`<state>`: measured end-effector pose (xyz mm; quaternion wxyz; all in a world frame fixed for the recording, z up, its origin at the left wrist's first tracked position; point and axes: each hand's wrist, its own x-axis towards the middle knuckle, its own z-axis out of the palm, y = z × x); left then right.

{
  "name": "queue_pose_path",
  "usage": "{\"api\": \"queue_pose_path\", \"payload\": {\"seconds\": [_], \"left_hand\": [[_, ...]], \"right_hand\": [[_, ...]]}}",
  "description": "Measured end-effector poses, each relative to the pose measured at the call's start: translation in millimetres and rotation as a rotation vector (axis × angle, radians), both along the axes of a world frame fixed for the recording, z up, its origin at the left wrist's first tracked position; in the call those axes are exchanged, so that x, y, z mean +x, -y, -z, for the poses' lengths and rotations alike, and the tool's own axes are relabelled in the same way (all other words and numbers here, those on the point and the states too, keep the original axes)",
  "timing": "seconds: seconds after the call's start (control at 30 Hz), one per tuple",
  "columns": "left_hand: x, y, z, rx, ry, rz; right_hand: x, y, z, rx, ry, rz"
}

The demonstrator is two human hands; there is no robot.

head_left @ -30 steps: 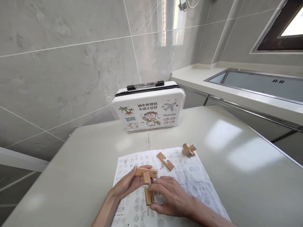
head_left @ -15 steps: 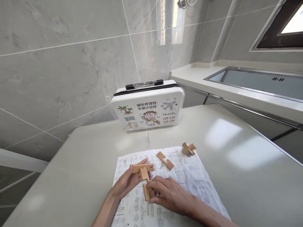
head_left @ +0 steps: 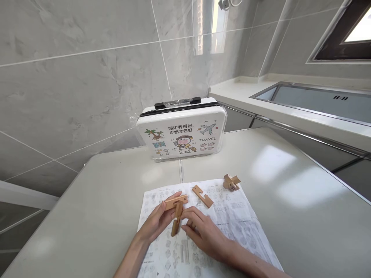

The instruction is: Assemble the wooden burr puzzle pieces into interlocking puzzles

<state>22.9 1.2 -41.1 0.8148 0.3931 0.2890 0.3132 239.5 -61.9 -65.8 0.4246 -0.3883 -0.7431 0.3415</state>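
Seemingly so that their notches can be lined up, two wooden pieces are held in a T just above the instruction sheet (head_left: pixel 232 220). The crossbar piece (head_left: pixel 176 201) is clasped in the grip of the left hand (head_left: pixel 156 224), and the upright piece (head_left: pixel 176 220) is pinched by the right hand (head_left: pixel 203 231). A notched piece (head_left: pixel 202 196) and a small wooden cross (head_left: pixel 231 182) are laid on the sheet beyond. The pale counter (head_left: pixel 110 193) is backed by a cartoon-printed case (head_left: pixel 181 131), grey wall tiles (head_left: pixel 72 77) and a sink (head_left: pixel 319 100).

sheet (head_left: pixel 232 220) on table (head_left: pixel 110 185) | notched piece (head_left: pixel 202 195), cross piece (head_left: pixel 231 182) on sheet | case (head_left: pixel 181 133) behind
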Motion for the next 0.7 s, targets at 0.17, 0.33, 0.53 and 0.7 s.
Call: {"api": "queue_pose_path", "payload": {"seconds": [0.17,0.33,0.53,0.7], "left_hand": [[4,1,-4.0,0.059,-0.129,0.033],[8,1,-6.2,0.092,-0.139,0.02],[6,2,-6.5,0.078,-0.148,0.1],[4,2,-5.9,0.057,-0.107,0.137]], "right_hand": [[-1,-2,-2.6,-0.131,-0.128,0.046],[-2,-4,2.2,-0.21,-0.158,0.082],[-2,-5,8.8,-0.143,-0.101,0.145],[0,-7,8.7,-0.091,-0.049,0.205]]}}
